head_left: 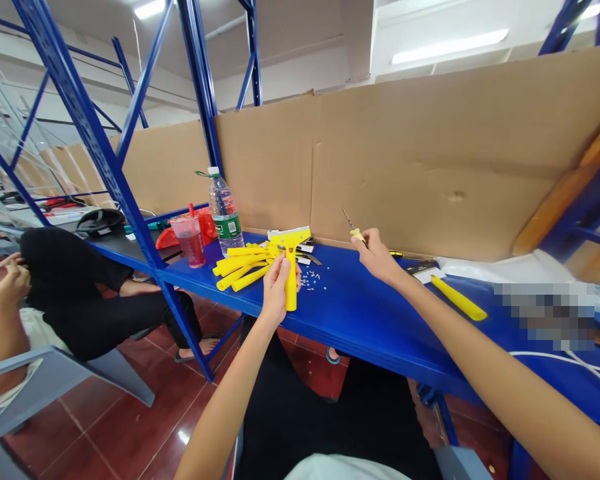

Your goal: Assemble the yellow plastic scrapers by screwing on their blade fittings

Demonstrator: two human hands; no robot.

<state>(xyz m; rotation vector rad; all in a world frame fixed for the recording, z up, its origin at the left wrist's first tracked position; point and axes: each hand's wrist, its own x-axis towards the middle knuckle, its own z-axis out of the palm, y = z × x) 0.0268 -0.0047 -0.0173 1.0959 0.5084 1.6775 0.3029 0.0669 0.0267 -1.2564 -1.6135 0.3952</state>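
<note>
My left hand (276,293) is closed round the handle of a yellow scraper (291,273), held upright above the front of the blue table, its wide head at the top. My right hand (375,255) grips a screwdriver (355,230) with a pale yellow handle, its thin shaft pointing up and to the left, apart from the scraper. Behind and left of my left hand lies a pile of yellow scrapers (240,268) with their handles toward the left. Small screws (313,277) are scattered on the table just right of the held scraper.
A water bottle (227,223) and a red drink cup (190,243) stand at the left. Another yellow handle (459,298) lies at the right, near white plastic (480,270). A cardboard panel (405,153) backs the blue table (360,317). A seated person (80,293) is at far left.
</note>
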